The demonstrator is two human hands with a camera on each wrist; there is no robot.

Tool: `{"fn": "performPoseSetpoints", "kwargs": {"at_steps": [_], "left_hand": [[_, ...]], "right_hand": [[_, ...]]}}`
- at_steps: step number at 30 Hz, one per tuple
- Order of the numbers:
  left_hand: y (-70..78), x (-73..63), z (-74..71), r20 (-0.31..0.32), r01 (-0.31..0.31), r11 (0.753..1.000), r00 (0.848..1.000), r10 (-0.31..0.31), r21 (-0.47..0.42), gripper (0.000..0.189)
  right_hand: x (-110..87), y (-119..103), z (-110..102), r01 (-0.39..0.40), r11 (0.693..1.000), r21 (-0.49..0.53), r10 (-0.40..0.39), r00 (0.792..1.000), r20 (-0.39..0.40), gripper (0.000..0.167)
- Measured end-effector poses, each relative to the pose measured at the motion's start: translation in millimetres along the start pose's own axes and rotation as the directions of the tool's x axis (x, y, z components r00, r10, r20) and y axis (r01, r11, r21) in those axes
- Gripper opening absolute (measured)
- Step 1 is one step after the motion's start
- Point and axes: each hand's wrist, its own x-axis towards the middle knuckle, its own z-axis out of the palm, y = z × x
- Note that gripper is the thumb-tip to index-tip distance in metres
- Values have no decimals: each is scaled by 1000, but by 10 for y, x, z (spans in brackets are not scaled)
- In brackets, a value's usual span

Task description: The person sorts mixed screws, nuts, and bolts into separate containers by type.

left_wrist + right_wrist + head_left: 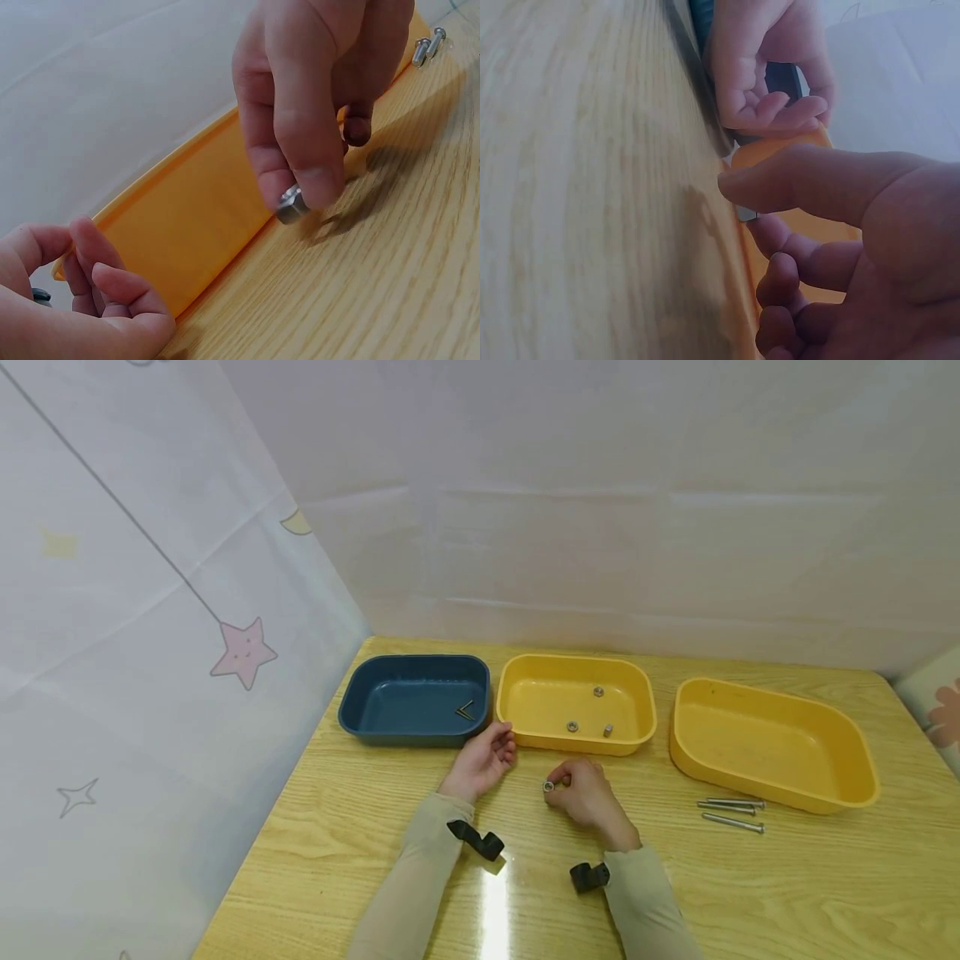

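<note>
The right hand [588,795] pinches a hex nut [548,787] between thumb and forefinger, in front of the middle yellow tray [543,702]. The left hand [483,762], fingers curled, holds that tray's front-left rim corner. Just left of it stands the blue tray [416,740]; rightward, a strip of tabletop [663,672] separates it from the right yellow tray [772,747]. Bolts [732,822] lie to its front right.

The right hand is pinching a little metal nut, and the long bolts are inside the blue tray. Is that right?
Not quite: the long bolts aren't in the blue tray; the head view shows them on the table, by the rightmost yellow tray. The right hand is pinching a little metal nut.
</note>
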Motion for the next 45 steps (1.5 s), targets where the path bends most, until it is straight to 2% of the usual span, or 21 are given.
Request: {"fn": "performPoseSetpoints", "kwargs": {"at_steps": [13, 28, 37, 45], "left_hand": [[-5, 1, 2, -13, -2, 1000, 1000, 2, -2, 20], [15, -14, -1, 6, 18, 1000, 1000, -18, -8, 19], [9, -5, -12, 1, 15, 1000, 1000, -15, -15, 17], [10, -4, -9, 0, 21, 1000, 1000, -21, -7, 16]], "right_hand": [[-77, -195, -185, 91, 996, -7, -91, 995, -28, 14], [-115, -484, -458, 237, 971, -24, -238, 967, -95, 16], [-24, -608, -523, 241, 970, -28, -243, 962, -128, 19], [88, -561, -434, 225, 974, -10, -223, 954, -201, 16]]}}
